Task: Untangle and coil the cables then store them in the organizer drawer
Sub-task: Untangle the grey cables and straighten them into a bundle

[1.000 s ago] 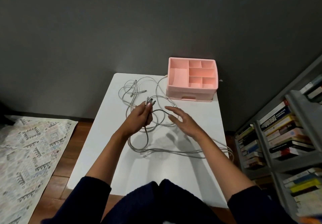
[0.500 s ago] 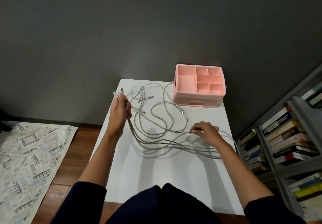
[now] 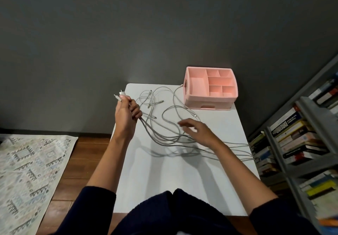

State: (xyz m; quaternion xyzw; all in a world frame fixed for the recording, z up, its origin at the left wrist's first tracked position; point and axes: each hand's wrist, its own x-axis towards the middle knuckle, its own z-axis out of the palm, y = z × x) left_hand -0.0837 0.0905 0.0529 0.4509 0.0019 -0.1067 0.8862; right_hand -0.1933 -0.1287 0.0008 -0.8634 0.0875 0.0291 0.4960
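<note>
Half a second ago my right hand (image 3: 199,130) was curled on the strands near the table's right edge. Now it has let go and hovers over the middle of the cables (image 3: 164,139), fingers spread and loose, blurred. My left hand (image 3: 128,114) stays at the left edge of the white table (image 3: 173,180), clenched around a bunch of cable ends, and the plugs (image 3: 119,95) poke up and away from me out of the fist.

From that fist the bundle runs left to right across the table, sagging toward me, and several strands trail over the right edge. Looser loops lie on the far side, near the pink organizer (image 3: 210,101) at the far right corner. One cable end reaches its left wall.
</note>
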